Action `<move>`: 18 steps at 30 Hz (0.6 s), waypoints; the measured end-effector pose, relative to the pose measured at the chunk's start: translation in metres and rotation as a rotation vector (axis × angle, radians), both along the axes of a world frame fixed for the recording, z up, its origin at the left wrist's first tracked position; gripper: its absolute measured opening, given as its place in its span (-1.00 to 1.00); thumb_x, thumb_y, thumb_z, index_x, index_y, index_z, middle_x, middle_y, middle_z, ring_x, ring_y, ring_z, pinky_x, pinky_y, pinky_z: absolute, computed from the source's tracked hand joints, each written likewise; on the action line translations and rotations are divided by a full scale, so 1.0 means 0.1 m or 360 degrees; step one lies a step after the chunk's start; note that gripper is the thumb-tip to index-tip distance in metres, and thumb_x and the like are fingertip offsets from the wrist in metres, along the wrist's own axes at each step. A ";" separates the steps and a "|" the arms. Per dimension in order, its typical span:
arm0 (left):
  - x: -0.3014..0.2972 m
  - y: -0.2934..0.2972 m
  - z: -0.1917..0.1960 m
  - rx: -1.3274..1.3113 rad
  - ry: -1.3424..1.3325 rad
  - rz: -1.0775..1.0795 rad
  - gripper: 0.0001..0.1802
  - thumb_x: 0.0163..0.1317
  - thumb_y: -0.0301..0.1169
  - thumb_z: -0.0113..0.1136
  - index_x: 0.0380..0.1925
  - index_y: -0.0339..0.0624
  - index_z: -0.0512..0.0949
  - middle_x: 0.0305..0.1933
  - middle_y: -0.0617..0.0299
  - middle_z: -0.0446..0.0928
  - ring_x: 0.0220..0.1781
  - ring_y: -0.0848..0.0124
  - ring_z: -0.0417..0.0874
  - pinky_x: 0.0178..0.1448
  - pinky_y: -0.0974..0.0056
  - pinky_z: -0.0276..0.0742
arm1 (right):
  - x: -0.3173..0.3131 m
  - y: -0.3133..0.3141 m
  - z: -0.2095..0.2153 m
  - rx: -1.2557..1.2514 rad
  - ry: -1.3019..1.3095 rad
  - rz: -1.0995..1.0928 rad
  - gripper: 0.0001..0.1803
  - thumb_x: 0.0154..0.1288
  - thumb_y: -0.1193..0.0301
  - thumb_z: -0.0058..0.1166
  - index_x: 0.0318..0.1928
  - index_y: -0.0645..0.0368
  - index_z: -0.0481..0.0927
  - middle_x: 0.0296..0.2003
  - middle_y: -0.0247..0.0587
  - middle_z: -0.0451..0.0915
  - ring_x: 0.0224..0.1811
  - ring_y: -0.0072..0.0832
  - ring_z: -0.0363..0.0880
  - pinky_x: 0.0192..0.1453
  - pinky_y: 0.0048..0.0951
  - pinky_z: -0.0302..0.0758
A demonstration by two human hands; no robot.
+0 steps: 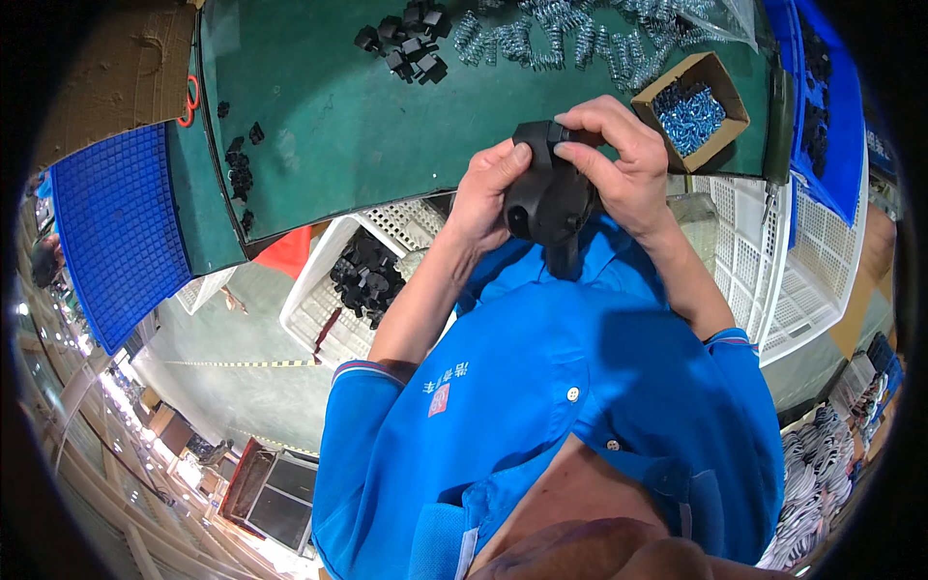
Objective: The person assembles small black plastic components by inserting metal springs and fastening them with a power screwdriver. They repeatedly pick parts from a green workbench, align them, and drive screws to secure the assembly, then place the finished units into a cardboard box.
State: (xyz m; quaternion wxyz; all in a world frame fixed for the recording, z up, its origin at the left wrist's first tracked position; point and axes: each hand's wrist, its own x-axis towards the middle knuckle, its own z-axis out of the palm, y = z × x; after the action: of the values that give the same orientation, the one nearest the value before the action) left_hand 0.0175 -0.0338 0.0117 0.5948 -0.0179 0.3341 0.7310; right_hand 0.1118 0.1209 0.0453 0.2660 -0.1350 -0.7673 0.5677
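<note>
A rounded black plastic part [543, 201] with a narrow stem at its lower end is held between my two hands, close to my body at the table's near edge. My left hand [486, 193] grips its left side, thumb near the top. At the upper right, the thumb and fingers of my right hand [623, 164] pinch the part's top end. Whether a smaller piece sits between those fingers is hidden. Beyond the hands lie several coil springs [551, 39] and a cluster of small black blocks [408, 43]. A cardboard box [732, 130] of blue-silver screws [688, 118] stands right of my right hand.
The green table [329, 145] carries small black pieces [238, 172] along its left side. Beside it are a blue grid mat [116, 222] and orange-handled scissors [190, 101]. White crates [739, 242] flank me, the left one holding black parts [367, 275]. A blue bin [846, 116] stands far right.
</note>
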 end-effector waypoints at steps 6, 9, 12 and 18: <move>-0.21 0.00 0.03 0.0130 -0.0138 -0.0163 -0.57 0.44 -0.21 0.11 0.06 -0.39 0.50 -0.06 0.05 0.65 -0.15 0.38 0.71 -0.01 0.29 0.68 | -0.03 -0.02 -0.01 -0.0109 -0.0101 -0.0092 -0.80 0.02 0.59 0.32 -0.29 0.35 0.65 -0.43 -0.19 0.58 -0.43 -0.49 0.57 -0.34 -0.50 0.47; -0.46 0.11 0.24 -0.0241 0.0771 -0.0373 -0.67 0.39 -0.25 0.18 -0.07 -0.31 0.62 -0.11 0.19 0.66 -0.17 0.48 0.65 -0.06 0.38 0.55 | -0.01 0.00 -0.07 -0.0251 0.0007 -0.0149 -0.78 0.02 0.60 0.32 -0.26 0.35 0.65 -0.40 -0.19 0.60 -0.41 -0.49 0.59 -0.31 -0.49 0.50; -0.63 0.35 0.32 -0.0445 0.2078 -0.0665 -0.69 0.22 -0.25 0.31 -0.13 -0.21 0.67 -0.21 0.21 0.64 -0.11 0.30 0.61 -0.02 0.23 0.48 | 0.03 0.05 -0.42 -0.0133 -0.0071 -0.0178 -0.78 0.03 0.59 0.31 -0.24 0.33 0.66 -0.38 -0.19 0.60 -0.40 -0.48 0.60 -0.28 -0.51 0.52; -0.31 0.45 -0.10 -0.0567 0.3178 -0.0229 -0.58 0.06 -0.21 0.38 -0.08 -0.13 0.67 -0.14 0.16 0.62 0.01 0.15 0.54 0.19 0.06 0.32 | 0.02 0.04 -0.75 0.0576 -0.0446 -0.0382 -0.80 0.04 0.63 0.13 -0.27 0.15 0.61 -0.32 -0.15 0.60 -0.32 -0.08 0.62 -0.28 -0.17 0.53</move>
State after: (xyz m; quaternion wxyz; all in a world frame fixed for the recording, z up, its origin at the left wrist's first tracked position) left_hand -0.0139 0.0109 0.0013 0.0751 0.5325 0.7824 0.3140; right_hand 0.1141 0.1246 -0.0295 0.2423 -0.2526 -0.8642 0.3614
